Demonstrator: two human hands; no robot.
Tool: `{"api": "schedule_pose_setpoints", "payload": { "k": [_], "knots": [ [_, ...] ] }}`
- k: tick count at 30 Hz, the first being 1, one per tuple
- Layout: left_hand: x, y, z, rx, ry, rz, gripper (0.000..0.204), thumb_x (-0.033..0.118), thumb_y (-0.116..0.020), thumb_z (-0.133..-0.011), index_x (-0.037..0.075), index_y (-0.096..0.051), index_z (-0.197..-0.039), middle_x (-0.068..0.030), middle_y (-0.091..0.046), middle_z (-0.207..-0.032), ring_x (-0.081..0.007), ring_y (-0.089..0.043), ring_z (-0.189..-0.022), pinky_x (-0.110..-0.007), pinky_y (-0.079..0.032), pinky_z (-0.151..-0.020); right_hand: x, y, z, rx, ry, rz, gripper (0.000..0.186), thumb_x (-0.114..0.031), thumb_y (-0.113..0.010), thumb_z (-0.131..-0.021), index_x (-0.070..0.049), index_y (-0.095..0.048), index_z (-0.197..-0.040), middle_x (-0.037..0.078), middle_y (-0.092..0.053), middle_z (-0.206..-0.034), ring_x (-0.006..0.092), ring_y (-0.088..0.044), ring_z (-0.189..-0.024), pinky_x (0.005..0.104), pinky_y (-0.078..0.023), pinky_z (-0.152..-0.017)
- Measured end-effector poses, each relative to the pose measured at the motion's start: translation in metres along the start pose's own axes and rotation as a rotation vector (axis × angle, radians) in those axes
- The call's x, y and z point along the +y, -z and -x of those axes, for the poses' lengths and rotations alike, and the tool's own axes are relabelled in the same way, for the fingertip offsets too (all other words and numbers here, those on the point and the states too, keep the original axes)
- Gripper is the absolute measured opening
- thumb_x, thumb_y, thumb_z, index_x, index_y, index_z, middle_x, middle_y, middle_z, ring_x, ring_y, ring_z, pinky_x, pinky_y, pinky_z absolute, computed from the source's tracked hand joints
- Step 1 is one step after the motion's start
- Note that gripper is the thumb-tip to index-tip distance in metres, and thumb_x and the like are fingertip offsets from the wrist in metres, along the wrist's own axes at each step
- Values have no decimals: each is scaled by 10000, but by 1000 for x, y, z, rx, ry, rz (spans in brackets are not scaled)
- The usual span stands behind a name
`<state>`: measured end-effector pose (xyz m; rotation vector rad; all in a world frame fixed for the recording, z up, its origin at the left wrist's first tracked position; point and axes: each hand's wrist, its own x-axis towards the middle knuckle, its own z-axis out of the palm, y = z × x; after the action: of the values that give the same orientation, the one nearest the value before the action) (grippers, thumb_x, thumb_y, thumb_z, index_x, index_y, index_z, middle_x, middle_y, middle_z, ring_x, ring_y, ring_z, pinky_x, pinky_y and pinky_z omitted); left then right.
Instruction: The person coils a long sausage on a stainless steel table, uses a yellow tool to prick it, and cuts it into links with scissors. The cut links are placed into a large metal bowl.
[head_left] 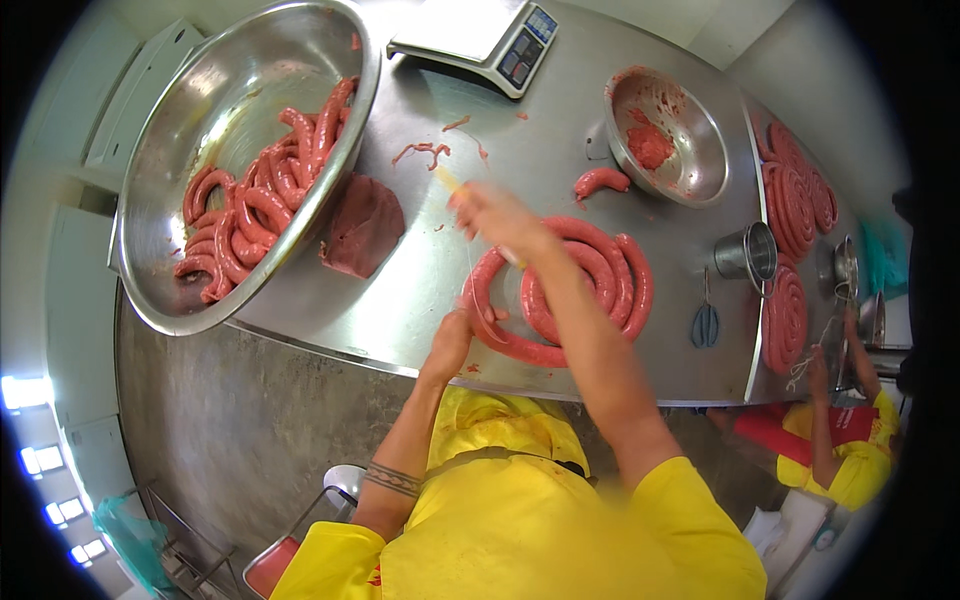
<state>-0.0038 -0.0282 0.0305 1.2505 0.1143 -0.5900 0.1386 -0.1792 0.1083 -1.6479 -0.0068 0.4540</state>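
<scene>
A long coil of raw sausage [637, 290] lies on the steel table before me. My left hand [452, 345] is closed at the coil's near left side, gripping the sausage there. My right hand [495, 215] reaches above the coil, somewhat blurred, its fingers wrapped round a pale yellow stick-like thing [447, 179]. A thin pale string [470, 262] runs from near the right hand toward the left hand. Left of the coil, a block of dark red meat [364, 228] rests against a large steel bowl [240, 55] full of sausage links [265, 205].
Scraps [425, 150], a scale [490, 45], a short sausage [601, 182] and a bowl with ground meat [690, 170] lie farther back. Scissors [706, 320] and a metal pail [745, 252] stand right, before sausage coils [785, 310]. A co-worker's hand [818, 372] holds string at far right.
</scene>
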Motion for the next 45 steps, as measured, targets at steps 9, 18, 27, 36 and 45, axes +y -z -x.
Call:
{"api": "schedule_pose_setpoints", "payload": {
  "k": [9,18,27,36,45],
  "knots": [
    [-20,17,-6,-167,22,-336,412,342,-434,-1107,7,-673,-1121,-95,-680,-1191,-216,-639,-984,-371,-506,-952,-14,103,129,126,18,112,210,-212,-544,-1064,-17,-618,-1042,11,-580,-801,74,-522,-686,263,-441,-599],
    [-57,11,-7,78,86,460,350,308,-494,-1086,4,-492,-1258,-141,-610,-1156,-266,-603,-1126,-429,-472,-1054,37,96,320,-140,-397,244,218,-230,-580,-1035,-21,-633,-1069,34,-632,-823,122,-593,-745,292,-488,-672],
    [-35,22,-4,41,-131,-429,443,366,-482,-1095,-17,-702,-1065,-79,-706,-1013,-207,-648,-887,-325,-515,-879,65,-70,186,-824,181,122,308,-305,-524,-1047,-12,-618,-1075,180,-648,-861,346,-639,-816,439,-490,-758],
    [-14,22,17,-89,-15,-141,515,505,-377,-1096,60,-619,-1000,-88,-709,-1103,-175,-628,-1010,-336,-499,-943,16,11,-1,136,-28,-47,175,-182,-569,-1003,-18,-629,-1007,22,-611,-820,111,-546,-690,282,-466,-616],
    [-28,19,-4,-94,133,220,261,250,-493,-1089,47,-607,-971,-102,-698,-1093,-164,-647,-976,-365,-522,-919,38,96,185,200,-144,39,203,-250,-532,-1068,-59,-590,-1105,-30,-555,-793,57,-484,-598,225,-411,-534]
  ]
}}
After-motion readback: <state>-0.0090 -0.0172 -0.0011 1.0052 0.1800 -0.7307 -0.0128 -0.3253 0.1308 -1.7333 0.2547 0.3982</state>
